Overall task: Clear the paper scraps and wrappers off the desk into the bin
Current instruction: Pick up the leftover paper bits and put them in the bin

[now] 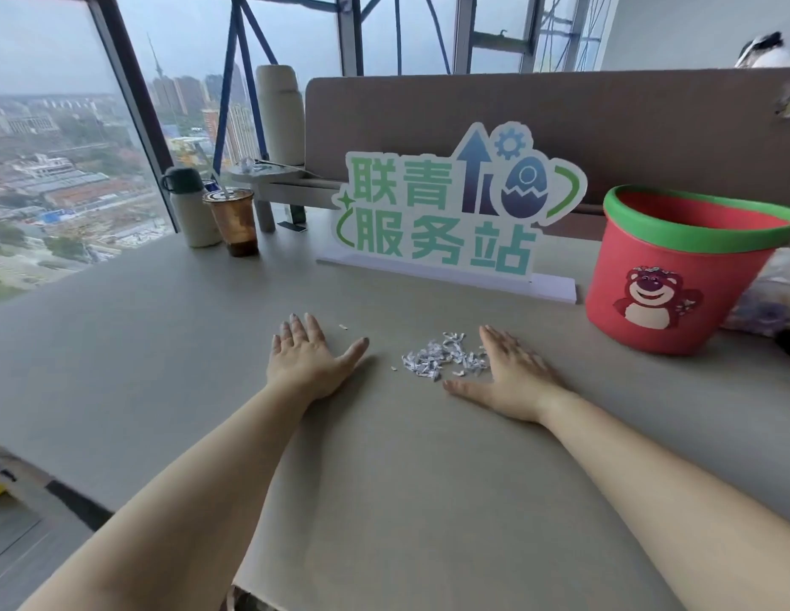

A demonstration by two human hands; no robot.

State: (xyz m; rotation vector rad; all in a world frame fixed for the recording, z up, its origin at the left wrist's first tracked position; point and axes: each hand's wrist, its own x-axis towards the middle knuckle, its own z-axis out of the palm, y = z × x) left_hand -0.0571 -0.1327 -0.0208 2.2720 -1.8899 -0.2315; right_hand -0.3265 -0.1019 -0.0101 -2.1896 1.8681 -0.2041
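A small heap of white paper scraps [446,358] lies on the grey desk [163,346] between my hands. My left hand [307,357] rests flat on the desk, fingers apart, to the left of the heap and apart from it. My right hand [512,374] lies flat with its inner edge touching the heap's right side. One stray scrap [342,327] sits just right of my left fingertips, another [394,369] left of the heap. The red bin [675,275] with a green rim and a bear picture stands tilted at the right, its inside showing no contents.
A white standing sign with green characters [446,213] stands behind the heap. At the back left are a white flask [188,209], a plastic cup of brown drink [234,220] and a small shelf [274,178]. A brown partition [560,112] closes the back. The desk's left edge drops beside the window.
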